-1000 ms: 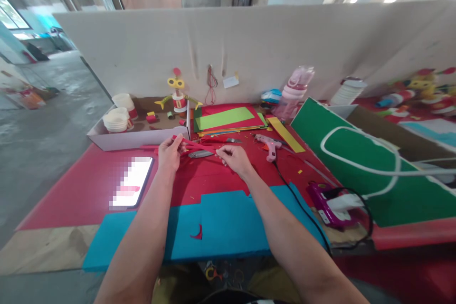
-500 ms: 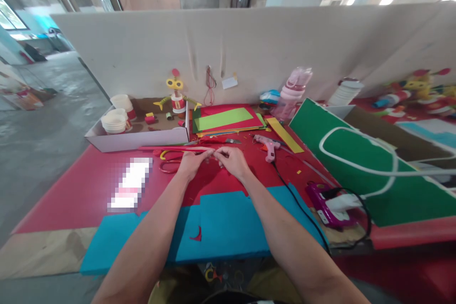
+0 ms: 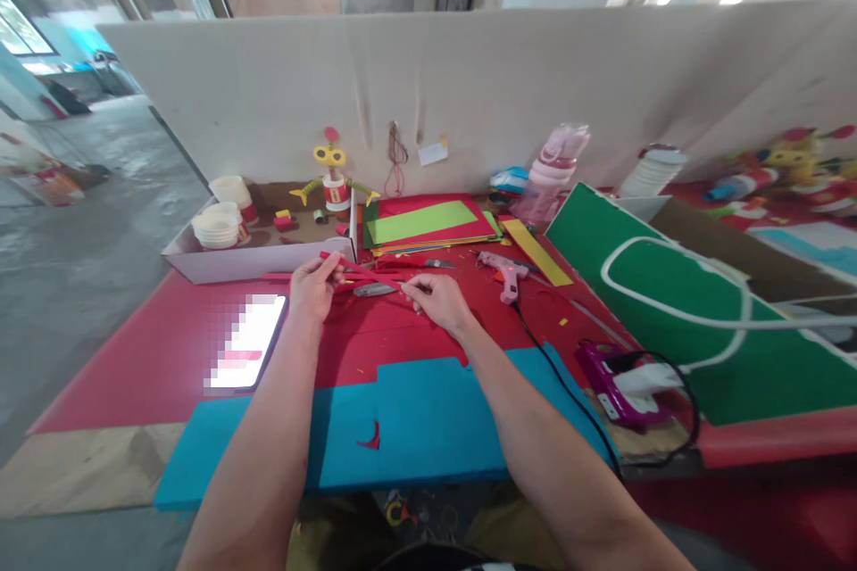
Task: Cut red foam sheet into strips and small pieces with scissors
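A narrow red paper strip [image 3: 372, 273] stretches between my hands above the red tabletop. My left hand [image 3: 317, 282] is closed on its left end, fingers pinched. At the other end my right hand [image 3: 434, 298] pinches the strip between thumb and fingers. Beneath the strip lies a grey utility knife [image 3: 375, 290]. More red strips lie just behind it, partly covered by my left hand. Scissors are mostly hidden behind the left hand. To the right rests a pink glue gun [image 3: 506, 275] with its black cord.
Blue foam sheets [image 3: 428, 419] line the front edge. A lit phone [image 3: 247, 343] lies left. Behind stand a white box [image 3: 261, 263] with paper cups and a paper robot figure [image 3: 335, 187]. Coloured paper [image 3: 421, 223], a purple power strip [image 3: 619, 388] and a green board [image 3: 669, 312] sit right.
My left hand has moved left and slightly up, away from my right hand, along the red strip. The strip now spans the gap between them. The right hand has barely moved.
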